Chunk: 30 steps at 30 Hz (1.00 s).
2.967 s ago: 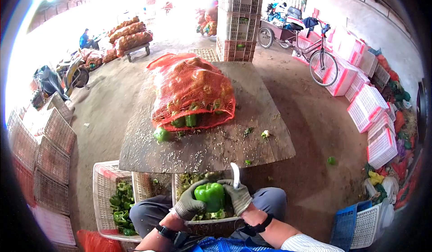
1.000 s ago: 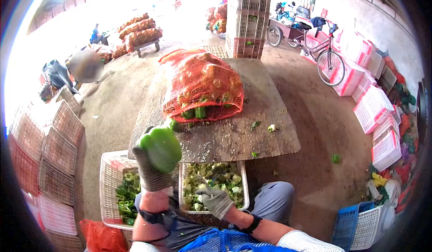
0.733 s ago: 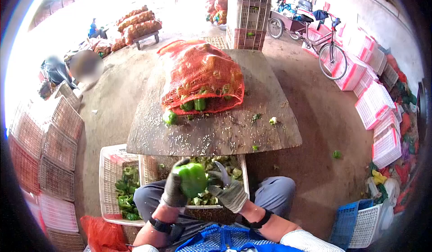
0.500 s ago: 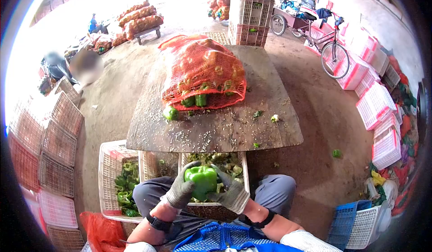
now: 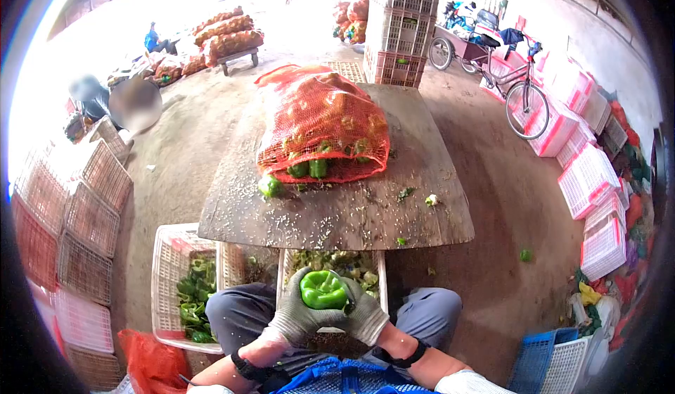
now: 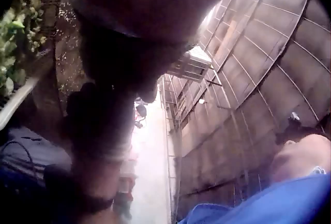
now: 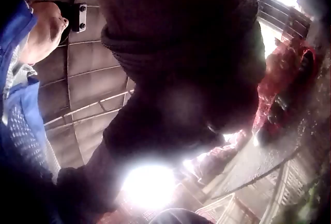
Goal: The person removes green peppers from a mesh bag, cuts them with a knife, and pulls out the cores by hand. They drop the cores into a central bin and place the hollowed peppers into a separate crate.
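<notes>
A green bell pepper is held between both gloved hands above the crate of trimmings. The left hand curls round its left side and underneath. On its right side the right hand grips it; the curved blade seen earlier cannot be made out now. On the board lies a red mesh sack of peppers, its mouth facing the person, with one pepper just outside. Both wrist views are dark, and the pepper cannot be made out there.
A white crate with green peppers stands left of the knees. Stacked crates line the left side; a crate tower rises behind the board. A tricycle, white crates and a blue crate are at right.
A large pepper was raised in the left hand, then brought down to the right hand over the crate. Since half a second ago, the pepper has tipped so its hollowed top faces up.
</notes>
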Each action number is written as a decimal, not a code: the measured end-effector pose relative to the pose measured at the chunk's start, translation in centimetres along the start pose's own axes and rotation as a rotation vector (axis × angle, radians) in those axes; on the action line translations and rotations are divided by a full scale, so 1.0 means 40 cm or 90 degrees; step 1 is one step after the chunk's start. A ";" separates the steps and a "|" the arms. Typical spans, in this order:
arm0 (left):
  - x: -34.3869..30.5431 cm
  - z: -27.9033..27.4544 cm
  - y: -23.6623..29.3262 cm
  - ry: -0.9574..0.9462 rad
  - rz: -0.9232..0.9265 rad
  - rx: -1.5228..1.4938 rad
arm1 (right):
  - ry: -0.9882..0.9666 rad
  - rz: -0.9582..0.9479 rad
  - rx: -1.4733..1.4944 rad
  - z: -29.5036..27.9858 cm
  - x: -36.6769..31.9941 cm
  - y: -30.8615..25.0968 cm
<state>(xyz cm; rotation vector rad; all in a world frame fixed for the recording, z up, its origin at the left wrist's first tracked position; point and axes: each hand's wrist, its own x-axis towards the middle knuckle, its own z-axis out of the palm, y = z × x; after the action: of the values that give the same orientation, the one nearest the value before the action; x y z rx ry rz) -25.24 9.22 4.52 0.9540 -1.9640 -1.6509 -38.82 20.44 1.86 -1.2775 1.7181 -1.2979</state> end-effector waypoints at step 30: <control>-0.003 -0.122 -0.074 -0.475 -0.160 -0.210 | -0.122 0.063 -0.068 -0.061 -0.103 -0.105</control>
<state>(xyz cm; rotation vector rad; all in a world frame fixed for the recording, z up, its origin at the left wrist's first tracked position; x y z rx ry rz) -21.11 5.71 2.76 0.5010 -1.9223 -2.6604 -38.24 24.93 6.31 -1.3132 1.7094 -1.0056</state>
